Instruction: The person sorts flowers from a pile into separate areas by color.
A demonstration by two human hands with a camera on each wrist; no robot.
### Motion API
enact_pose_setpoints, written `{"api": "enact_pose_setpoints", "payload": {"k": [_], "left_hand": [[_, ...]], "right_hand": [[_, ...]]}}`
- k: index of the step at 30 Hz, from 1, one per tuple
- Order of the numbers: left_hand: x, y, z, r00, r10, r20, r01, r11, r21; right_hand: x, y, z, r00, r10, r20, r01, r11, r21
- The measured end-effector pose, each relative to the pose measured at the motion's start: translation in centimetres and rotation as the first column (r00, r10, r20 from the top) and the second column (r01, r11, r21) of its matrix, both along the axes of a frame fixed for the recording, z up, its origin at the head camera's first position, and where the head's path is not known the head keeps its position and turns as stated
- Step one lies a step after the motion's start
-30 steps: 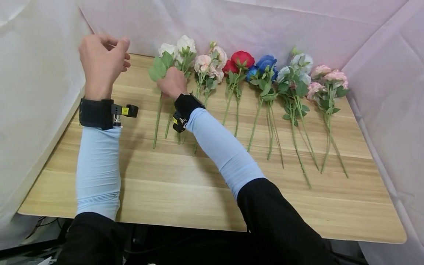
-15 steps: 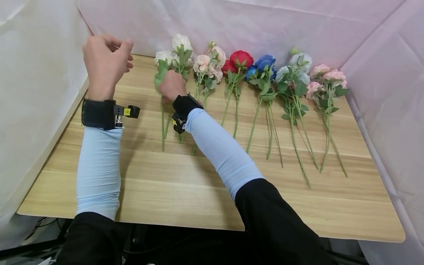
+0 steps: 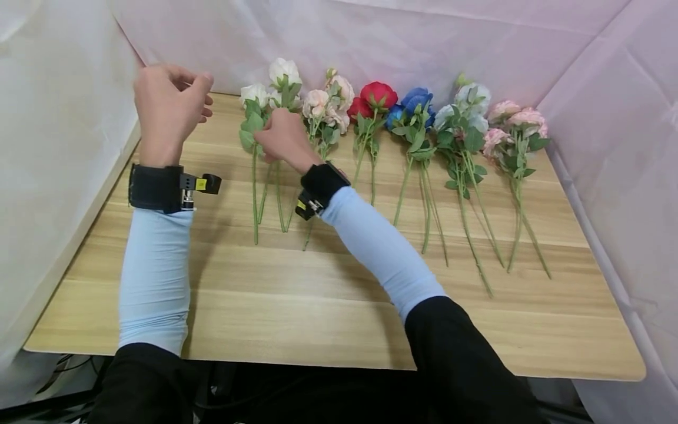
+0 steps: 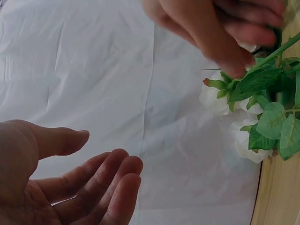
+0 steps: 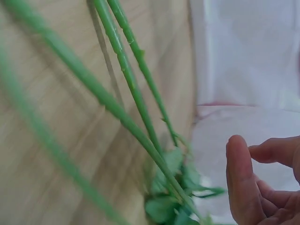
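where the pale cloth backdrop [image 3: 434, 41] drapes down behind and along both sides, a light wooden table [image 3: 339, 318] spreads out under both arms. along its far edge lies a row of artificial flower stems, heads toward the cloth: from the far side, the pink bunch [image 3: 511, 126], the pale blue bunch [image 3: 466, 112], the blue roses [image 3: 415, 103], the red roses [image 3: 373, 97], the peach bunch [image 3: 325, 106], and last the white flowers [image 3: 267, 91], whose stems run back toward the person at the left end of the row, flat on the wood. the right hand [image 3: 283, 138] reaches across to the white flowers and rests over their leafy upper stems; in the right wrist view its fingers [image 5: 241, 183] look loosely bent beside the green stems rather than wrapped round them, so it appears released. the left hand [image 3: 169, 109] is raised above the table's left corner, well apart from the flowers, fingers relaxed and lightly curved, holding nothing.
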State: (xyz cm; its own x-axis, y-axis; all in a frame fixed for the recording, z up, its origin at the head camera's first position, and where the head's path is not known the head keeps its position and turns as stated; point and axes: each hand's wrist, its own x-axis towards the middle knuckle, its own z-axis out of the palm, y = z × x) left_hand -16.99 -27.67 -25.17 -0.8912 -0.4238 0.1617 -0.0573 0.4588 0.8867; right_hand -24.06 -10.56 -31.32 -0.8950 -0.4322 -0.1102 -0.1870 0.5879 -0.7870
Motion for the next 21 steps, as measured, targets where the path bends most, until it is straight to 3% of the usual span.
{"api": "enact_pose_setpoints", "payload": {"k": [6,12,17,21], "left_hand": [[-0.1,0.3,0.2,1.000,-0.010,0.005,0.010,0.999,-0.035],[-0.1,1.2,-0.2,0.999,-0.035,0.001,0.035,0.994,-0.105],[0.3,2.4,-0.1,0.997,-0.075,0.018,0.077,0.988,-0.137],[0.5,3.1,0.5,0.996,-0.091,0.018,0.092,0.984,-0.155]], "right_hand": [[1.6,4.8,1.5,0.999,0.015,0.034,-0.007,0.975,-0.223],[2.9,10.2,2.4,0.998,0.014,-0.059,-0.032,0.945,-0.326],[3.6,14.8,2.2,0.980,0.000,-0.201,-0.060,0.954,-0.295],[3.9,18.2,1.9,0.926,0.028,-0.377,-0.078,0.990,-0.120]]}}
